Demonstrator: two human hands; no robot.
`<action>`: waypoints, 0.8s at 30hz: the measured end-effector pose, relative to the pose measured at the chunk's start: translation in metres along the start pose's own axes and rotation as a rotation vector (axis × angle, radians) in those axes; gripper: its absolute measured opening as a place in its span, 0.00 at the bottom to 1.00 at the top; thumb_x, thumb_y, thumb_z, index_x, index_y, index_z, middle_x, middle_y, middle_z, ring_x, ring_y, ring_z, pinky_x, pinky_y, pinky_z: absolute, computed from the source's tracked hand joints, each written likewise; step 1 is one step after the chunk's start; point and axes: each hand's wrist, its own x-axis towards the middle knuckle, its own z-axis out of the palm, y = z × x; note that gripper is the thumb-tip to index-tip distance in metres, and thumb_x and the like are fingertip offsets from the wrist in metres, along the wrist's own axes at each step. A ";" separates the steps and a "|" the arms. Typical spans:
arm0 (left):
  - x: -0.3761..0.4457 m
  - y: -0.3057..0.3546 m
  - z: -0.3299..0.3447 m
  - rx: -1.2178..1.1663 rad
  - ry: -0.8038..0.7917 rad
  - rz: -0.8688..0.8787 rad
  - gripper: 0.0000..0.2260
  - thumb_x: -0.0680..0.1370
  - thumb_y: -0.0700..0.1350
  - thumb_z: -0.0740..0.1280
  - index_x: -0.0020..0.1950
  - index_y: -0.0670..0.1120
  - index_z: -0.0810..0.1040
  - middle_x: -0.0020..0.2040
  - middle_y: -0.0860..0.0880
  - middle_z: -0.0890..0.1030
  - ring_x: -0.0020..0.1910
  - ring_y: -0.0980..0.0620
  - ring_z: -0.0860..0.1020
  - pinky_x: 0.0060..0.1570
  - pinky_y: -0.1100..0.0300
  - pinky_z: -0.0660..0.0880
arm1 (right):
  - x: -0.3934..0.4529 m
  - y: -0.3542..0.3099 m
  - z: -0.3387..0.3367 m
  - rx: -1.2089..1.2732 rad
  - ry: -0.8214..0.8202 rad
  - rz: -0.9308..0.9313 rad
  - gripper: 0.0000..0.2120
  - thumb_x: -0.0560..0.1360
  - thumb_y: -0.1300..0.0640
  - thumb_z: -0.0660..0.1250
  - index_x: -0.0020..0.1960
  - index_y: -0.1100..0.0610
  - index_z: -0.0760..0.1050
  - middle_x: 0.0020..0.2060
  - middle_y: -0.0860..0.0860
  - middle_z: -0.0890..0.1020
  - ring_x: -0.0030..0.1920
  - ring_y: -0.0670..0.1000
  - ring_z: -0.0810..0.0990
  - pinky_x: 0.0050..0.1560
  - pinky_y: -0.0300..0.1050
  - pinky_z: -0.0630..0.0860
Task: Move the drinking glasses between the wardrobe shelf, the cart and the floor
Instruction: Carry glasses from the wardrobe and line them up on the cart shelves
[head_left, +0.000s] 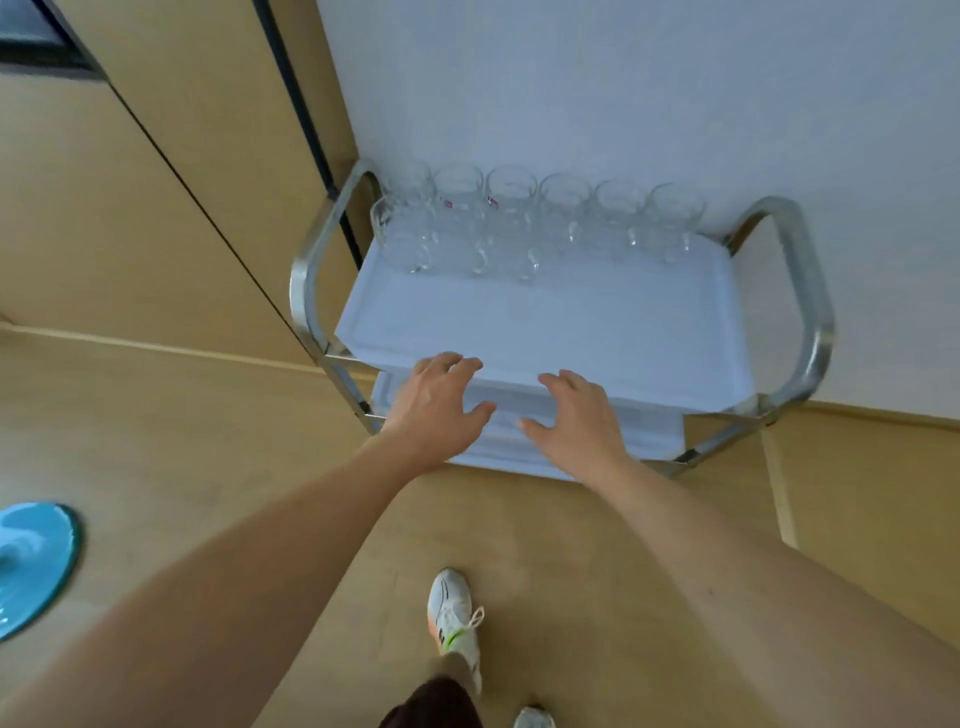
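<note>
While both bare arms stretch forward from the bottom of the view, the left hand (439, 402) and the right hand (574, 418) hover side by side at the near edge of the steel-framed serving cart with white plastic trays (545, 332). Each hand has its fingers spread and only gently bent, holding nothing; the left fingertips (457, 361) lie over the near rim of the cart's top tray, though whether they touch it cannot be told. The right hand sits just beside the left, over the gap between the top tray and the tray below.

At the far edge of the cart's top tray, the clear drinking glasses (540, 218) stand upright in a row against the pale wall (623, 93), with a few more crowded in front of the row toward the cart's left end. They are well apart from both hands.

To the left of the cart stand the tan wooden wardrobe doors (156, 208). Near the cart's front, on the tan wooden floor (260, 441), a white trainer (452, 616) is planted, and far left of the cart lies a round blue glossy base (31, 566).
</note>
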 end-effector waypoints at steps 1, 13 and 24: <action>0.003 0.015 -0.017 0.008 0.010 0.035 0.27 0.80 0.56 0.67 0.77 0.49 0.69 0.75 0.46 0.70 0.74 0.44 0.65 0.71 0.49 0.66 | -0.004 -0.004 -0.020 -0.008 0.025 0.001 0.35 0.78 0.41 0.67 0.79 0.52 0.62 0.79 0.54 0.62 0.77 0.59 0.60 0.75 0.52 0.59; 0.079 0.188 -0.145 0.051 0.093 0.493 0.28 0.79 0.57 0.67 0.77 0.50 0.67 0.75 0.46 0.69 0.73 0.44 0.67 0.70 0.47 0.68 | -0.052 0.000 -0.238 -0.128 0.454 0.151 0.33 0.77 0.41 0.68 0.77 0.52 0.64 0.73 0.52 0.70 0.71 0.58 0.68 0.69 0.52 0.68; 0.095 0.294 -0.171 0.028 0.011 0.910 0.29 0.79 0.58 0.67 0.78 0.50 0.66 0.76 0.44 0.68 0.74 0.43 0.66 0.70 0.45 0.68 | -0.137 0.029 -0.299 -0.142 0.687 0.524 0.36 0.78 0.40 0.66 0.81 0.51 0.58 0.79 0.54 0.62 0.77 0.59 0.61 0.74 0.54 0.63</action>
